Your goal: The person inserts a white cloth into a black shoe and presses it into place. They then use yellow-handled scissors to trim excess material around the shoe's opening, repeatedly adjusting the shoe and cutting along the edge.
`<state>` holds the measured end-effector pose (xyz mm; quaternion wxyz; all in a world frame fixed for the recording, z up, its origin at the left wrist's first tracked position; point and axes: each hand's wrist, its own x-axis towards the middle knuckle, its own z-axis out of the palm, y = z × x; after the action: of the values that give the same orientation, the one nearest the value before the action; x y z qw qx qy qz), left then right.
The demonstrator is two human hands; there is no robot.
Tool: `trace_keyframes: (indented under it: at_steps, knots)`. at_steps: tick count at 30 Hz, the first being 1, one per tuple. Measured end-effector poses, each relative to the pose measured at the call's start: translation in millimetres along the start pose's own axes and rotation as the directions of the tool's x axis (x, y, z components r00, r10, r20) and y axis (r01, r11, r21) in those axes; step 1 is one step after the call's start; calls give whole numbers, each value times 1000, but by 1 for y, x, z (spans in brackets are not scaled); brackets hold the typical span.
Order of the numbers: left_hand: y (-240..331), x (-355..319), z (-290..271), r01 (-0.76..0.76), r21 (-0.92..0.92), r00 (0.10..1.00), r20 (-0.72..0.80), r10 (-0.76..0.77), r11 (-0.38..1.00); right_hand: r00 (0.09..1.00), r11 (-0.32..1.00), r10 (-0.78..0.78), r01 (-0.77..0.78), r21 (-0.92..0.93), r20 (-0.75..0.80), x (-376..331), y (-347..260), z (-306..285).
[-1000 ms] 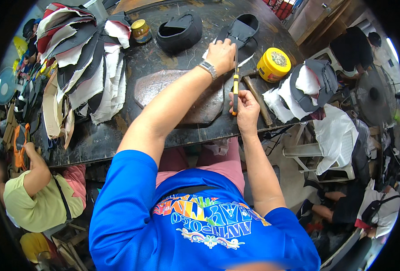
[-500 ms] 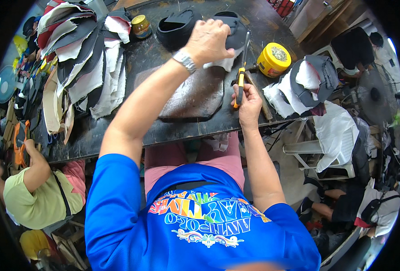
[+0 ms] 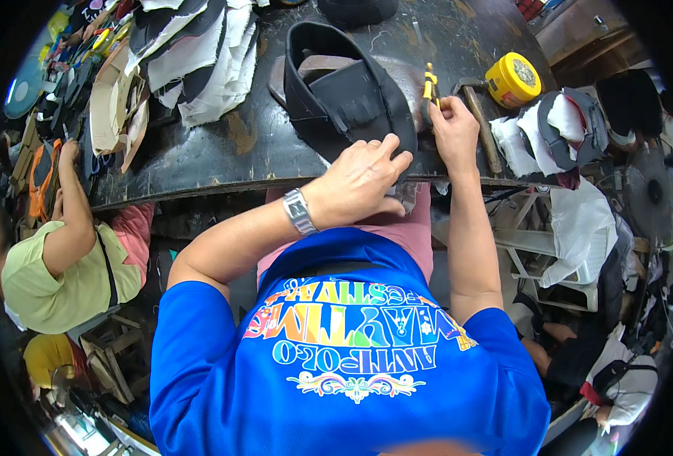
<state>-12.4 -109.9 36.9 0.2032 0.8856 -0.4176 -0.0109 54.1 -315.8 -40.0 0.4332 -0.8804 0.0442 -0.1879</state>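
Note:
A black shoe upper [image 3: 344, 95] lies on the dark worktable [image 3: 222, 156], reaching to its front edge. My left hand [image 3: 363, 182], with a metal watch on the wrist, grips the near end of this upper at the table edge. My right hand [image 3: 452, 125] rests just right of the upper and holds yellow-handled pliers [image 3: 430, 85] upright. A hammer [image 3: 477, 114] lies on the table beside that hand.
A yellow round tin [image 3: 513, 78] stands at the right. Piles of cut leather and fabric pieces [image 3: 192, 53] cover the table's left side. More shoe uppers [image 3: 560, 133] lie at the right edge. A person in a light green shirt [image 3: 63, 266] sits at the left.
My left hand has come back from the far side of the table to its front edge, bringing the black shoe upper with it. My right hand has stayed by the pliers.

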Motion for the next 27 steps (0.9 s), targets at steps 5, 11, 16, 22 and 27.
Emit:
trace_keyframes:
  at_steps: [5,11,16,22,27]
  knots:
    - [-52,10,-30,-196,24,965,-172,198,980,990,913,22,35,-407,137,13,-5,-15]
    - [-132,50,-78,-130,496,963,-142,228,858,997,929,-63,71,-364,33,13,9,-18]
    - [-144,56,-88,-196,358,977,-7,213,913,980,992,-114,120,24,-165,-20,3,-25]
    - [-124,3,-82,-44,-92,941,-340,10,995,987,342,29,-156,927,156,-71,-16,-37]
    - [-81,-42,-42,144,-425,829,-442,-344,893,882,-80,-71,-470,879,465,-78,-18,-13]
